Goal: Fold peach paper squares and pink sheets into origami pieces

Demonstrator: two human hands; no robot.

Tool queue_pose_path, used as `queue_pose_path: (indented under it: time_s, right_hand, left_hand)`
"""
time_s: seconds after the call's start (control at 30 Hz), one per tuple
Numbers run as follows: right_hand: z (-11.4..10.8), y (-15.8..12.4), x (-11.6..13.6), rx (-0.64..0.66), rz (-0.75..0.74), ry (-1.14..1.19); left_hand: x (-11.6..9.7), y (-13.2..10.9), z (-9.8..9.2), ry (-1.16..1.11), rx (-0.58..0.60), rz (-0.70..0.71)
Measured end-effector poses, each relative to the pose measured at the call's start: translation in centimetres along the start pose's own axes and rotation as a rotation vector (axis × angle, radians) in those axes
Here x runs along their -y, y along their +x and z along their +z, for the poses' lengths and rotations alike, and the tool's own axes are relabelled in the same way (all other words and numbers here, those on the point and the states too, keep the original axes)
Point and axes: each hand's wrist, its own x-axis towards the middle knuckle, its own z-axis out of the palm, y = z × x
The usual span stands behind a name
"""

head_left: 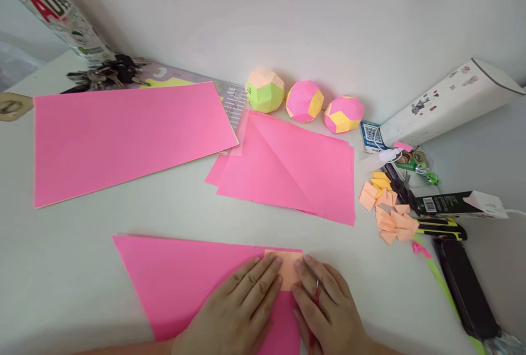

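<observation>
A pink paper sheet [172,278] lies flat at the front of the table, and a small peach paper square [291,271] rests on its upper right corner. My left hand [242,303] is spread flat, its fingertips pressing the left part of the square. At the square's right edge, the fingertips of my right hand [331,305] touch the paper. A thin red pen [316,293] is tucked between the fingers of that hand, its tip pointing away from me. The palm side of both hands is hidden.
Behind lie a folded pink sheet [127,144] and more pink sheets [287,166]. Three paper balls [304,101] line the wall. To the right are peach paper pieces [394,223], a utility knife [441,229] and a black case [466,286]; keys [109,73] sit back left.
</observation>
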Motion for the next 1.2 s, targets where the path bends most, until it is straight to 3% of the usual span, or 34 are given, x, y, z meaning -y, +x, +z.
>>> queue_pose_path:
  time_s: [0.67, 1.2]
  right_hand:
    - [-0.2, 0.2, 0.2, 0.011, 0.054, 0.042]
    - [-0.1, 0.3, -1.3, -0.028, 0.268, 0.428]
  left_hand:
    - [0.3, 0.1, -0.2, -0.026, 0.019, 0.000]
    - [0.3, 0.0, -0.6, -0.132, 0.088, 0.008]
